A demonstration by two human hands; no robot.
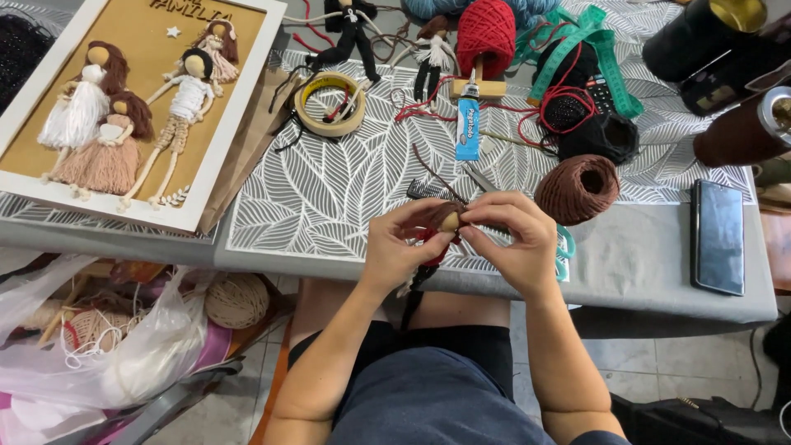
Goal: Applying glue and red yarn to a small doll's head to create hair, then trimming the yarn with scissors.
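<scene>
A small yarn doll (446,221) with a wooden bead head, brown yarn hair and a red and black body is held at the table's near edge. My left hand (397,245) grips its body from the left. My right hand (512,237) pinches the brown hair at the head from the right. Dark strands (412,295) hang down from the doll toward my lap.
A glue tube (468,122), tape roll (331,102), brown yarn ball (578,188), red yarn spool (486,33), green measuring tape (595,51), scissors (476,178) and finished dolls (349,31) lie on the leaf-patterned mat (329,198). Framed doll picture (132,107) at left, phone (718,236) at right.
</scene>
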